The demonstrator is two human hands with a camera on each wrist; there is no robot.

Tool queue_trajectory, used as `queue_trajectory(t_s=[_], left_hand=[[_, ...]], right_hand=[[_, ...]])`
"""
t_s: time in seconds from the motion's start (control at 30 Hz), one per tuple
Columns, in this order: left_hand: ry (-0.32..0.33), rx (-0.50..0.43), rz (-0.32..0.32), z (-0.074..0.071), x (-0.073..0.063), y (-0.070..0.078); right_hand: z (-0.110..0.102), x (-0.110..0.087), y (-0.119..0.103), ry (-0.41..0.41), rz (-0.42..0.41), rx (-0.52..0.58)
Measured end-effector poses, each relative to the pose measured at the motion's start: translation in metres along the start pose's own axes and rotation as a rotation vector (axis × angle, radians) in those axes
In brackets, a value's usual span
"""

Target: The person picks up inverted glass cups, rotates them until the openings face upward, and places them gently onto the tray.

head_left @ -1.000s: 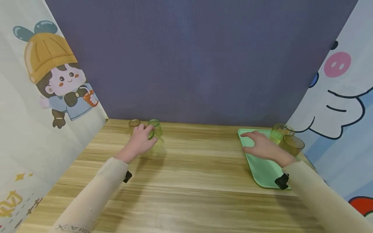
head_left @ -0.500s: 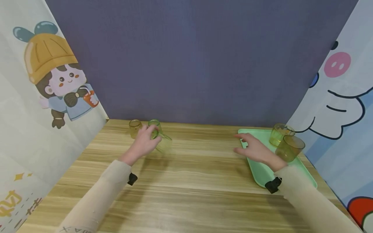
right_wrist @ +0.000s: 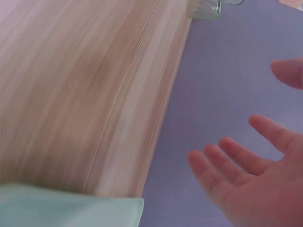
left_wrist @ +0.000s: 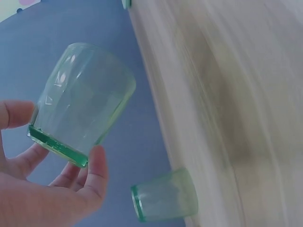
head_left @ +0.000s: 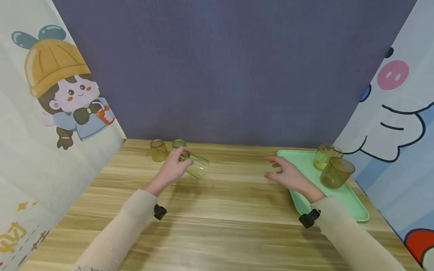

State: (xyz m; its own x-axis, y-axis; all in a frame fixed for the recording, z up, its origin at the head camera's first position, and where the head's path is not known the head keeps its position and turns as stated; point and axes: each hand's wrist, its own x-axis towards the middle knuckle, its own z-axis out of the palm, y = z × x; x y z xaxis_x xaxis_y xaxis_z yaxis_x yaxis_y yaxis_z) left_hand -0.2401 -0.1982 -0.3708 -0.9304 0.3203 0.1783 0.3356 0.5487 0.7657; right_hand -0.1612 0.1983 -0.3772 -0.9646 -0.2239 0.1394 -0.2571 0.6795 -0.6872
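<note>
My left hand (head_left: pixel 174 165) grips a clear green drinking glass (head_left: pixel 199 166) by its thick base. Thumb and fingers pinch round that base in the left wrist view, and the glass (left_wrist: pixel 85 94) lies tilted with its mouth pointing away from the palm. Just behind the hand, a second green glass (head_left: pixel 179 143) stands base up at the back of the table, partly hidden. Left of it stands a small amber glass (head_left: pixel 159 151). My right hand (head_left: pixel 288 175) holds nothing; its fingers are spread and loosely bent over the left edge of the light green tray (head_left: pixel 350 205).
On the tray stand a yellow-green glass (head_left: pixel 323 162) and, in front of it, a larger amber glass (head_left: pixel 335 177). The wooden table (head_left: pixel 223 233) runs back to a dark blue partition (head_left: pixel 220 75). Printed curtains (head_left: pixel 27 150) hang at both sides.
My left hand has moved right with the green glass, which has come away from the other two and turned sideways. My right hand has drawn left, away from the glasses on the tray.
</note>
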Motion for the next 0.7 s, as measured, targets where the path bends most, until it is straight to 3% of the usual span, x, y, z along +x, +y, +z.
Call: queue_trajectory(t_s=[0.3, 0.7], left_hand=[[0.040, -0.122, -0.011, 0.009, -0.002, 0.004], [0.015, -0.343, -0.074, 0.021, -0.009, 0.018]], right_hand=[[0.013, 0.001, -0.007, 0.022, -0.001, 0.090], [0.026, 0.005, -0.019, 0.038, -0.027, 0.188]])
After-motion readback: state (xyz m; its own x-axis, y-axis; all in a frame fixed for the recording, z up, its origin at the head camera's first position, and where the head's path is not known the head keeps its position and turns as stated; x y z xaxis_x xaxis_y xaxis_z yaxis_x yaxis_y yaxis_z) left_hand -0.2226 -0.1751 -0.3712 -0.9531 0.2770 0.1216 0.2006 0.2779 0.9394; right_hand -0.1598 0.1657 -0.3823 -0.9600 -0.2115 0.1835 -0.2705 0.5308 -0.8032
